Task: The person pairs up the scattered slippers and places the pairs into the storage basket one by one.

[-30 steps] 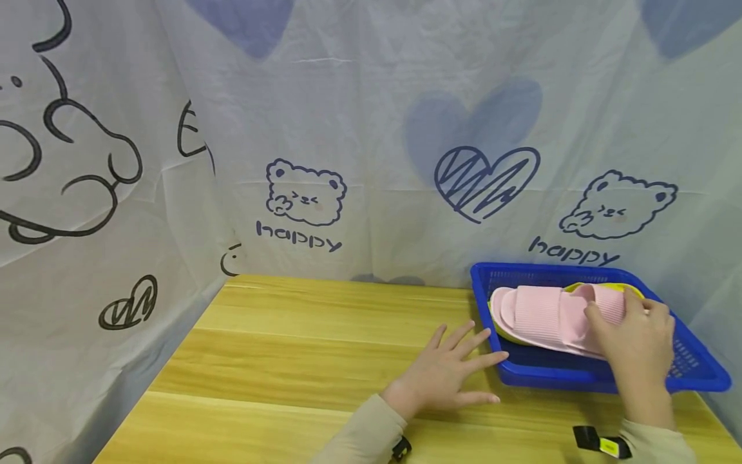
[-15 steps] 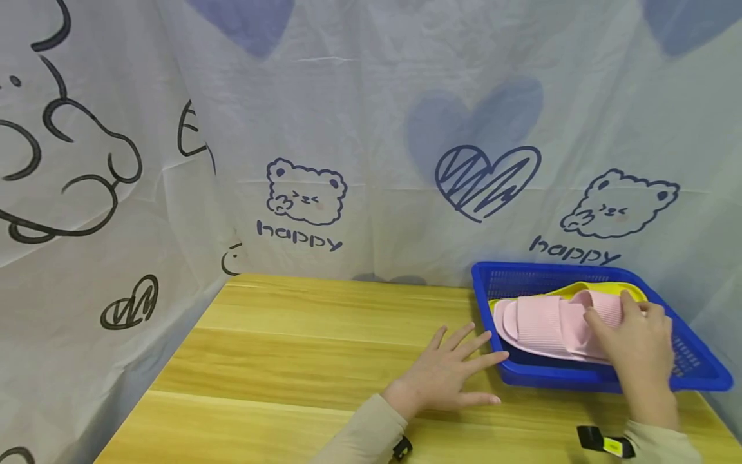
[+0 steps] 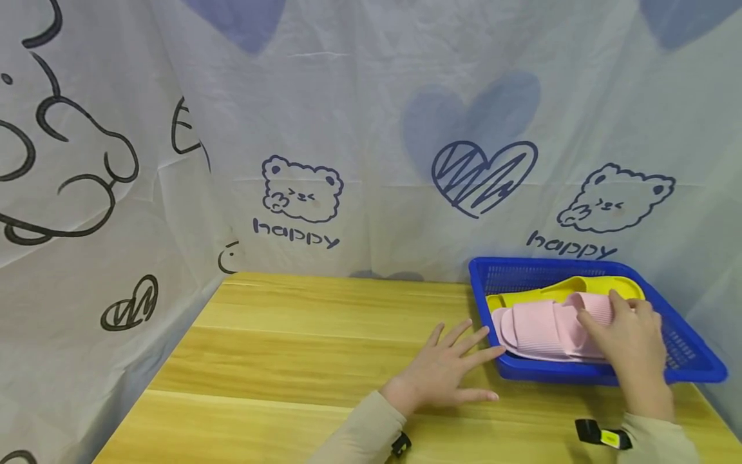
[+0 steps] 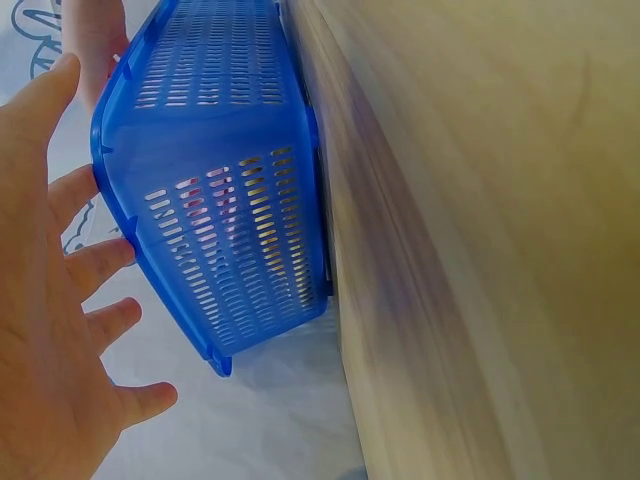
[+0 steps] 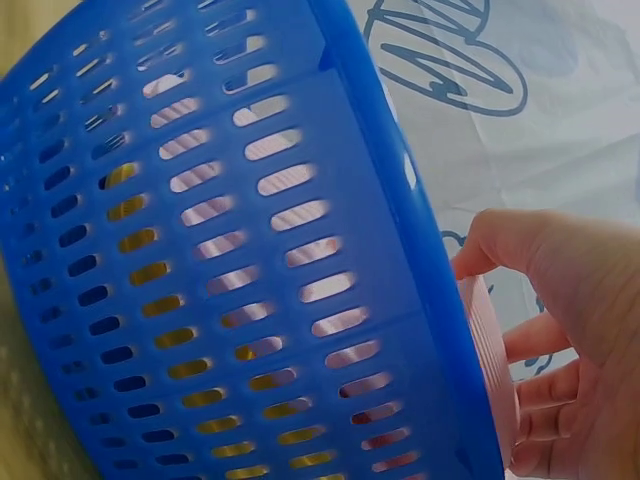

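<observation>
Pink slippers (image 3: 534, 327) with ribbed straps lie in the front of a blue plastic basket (image 3: 556, 372); two straps show, so they look like a stacked pair. My right hand (image 3: 634, 345) pinches the right-hand strap between thumb and fingers, also seen in the right wrist view by the pink strap (image 5: 488, 350) at the rim. Behind them rests a yellow slipper (image 3: 614, 285), partly covered by the pink ones. My left hand (image 3: 443, 374) has its fingers spread, fingertips at the basket's left rim. In the left wrist view those fingers (image 4: 100, 262) meet the rim.
The basket stands at the right back of a yellow wood-grain table (image 3: 301, 367). A pale printed cloth (image 3: 382, 232) hangs right behind the table and along its left side. Each wrist wears a black strap (image 3: 603, 437).
My right hand has shifted the pink slippers toward the basket's front, off the yellow one, so more yellow shows. The left hand stays at the rim.
</observation>
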{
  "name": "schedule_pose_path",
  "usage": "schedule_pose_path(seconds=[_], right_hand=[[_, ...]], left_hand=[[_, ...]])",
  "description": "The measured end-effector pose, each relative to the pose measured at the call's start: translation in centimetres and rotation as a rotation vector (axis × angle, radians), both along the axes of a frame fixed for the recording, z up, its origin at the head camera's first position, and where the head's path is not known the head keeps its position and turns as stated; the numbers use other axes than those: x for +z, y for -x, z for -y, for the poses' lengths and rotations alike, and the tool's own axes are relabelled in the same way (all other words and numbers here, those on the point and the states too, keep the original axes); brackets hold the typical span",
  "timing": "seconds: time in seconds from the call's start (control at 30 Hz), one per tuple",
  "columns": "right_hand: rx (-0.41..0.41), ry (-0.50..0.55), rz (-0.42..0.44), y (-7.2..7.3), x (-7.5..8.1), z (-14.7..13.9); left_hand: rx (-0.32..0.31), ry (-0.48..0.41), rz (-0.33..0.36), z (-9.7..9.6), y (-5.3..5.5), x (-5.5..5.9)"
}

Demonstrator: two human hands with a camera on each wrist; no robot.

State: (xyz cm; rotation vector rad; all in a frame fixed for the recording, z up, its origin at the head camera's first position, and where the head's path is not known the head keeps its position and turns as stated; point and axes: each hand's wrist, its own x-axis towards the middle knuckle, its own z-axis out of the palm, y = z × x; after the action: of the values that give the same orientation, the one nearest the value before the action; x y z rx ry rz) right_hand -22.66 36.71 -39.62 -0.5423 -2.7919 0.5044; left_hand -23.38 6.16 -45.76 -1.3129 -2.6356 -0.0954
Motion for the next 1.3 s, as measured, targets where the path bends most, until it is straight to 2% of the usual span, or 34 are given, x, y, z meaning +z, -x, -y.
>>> schedule_pose_path(seconds=[0.57,0.87,1.3], right_hand=[[0.067,-0.049,0.079,-0.1,-0.6,-0.5],[0.105,-0.064,0.090,-0.1,-0.8,-0.9],[0.072,-0.050,0.185,0.0,-0.9,-1.3]], left_hand=[[0.004,0.001,0.023,0.1,-0.2,0.3],[0.001,-0.006,0.007,0.0,-0.1,0.1],[-0.005,-0.020,0.023,0.0,0.0,-0.1]])
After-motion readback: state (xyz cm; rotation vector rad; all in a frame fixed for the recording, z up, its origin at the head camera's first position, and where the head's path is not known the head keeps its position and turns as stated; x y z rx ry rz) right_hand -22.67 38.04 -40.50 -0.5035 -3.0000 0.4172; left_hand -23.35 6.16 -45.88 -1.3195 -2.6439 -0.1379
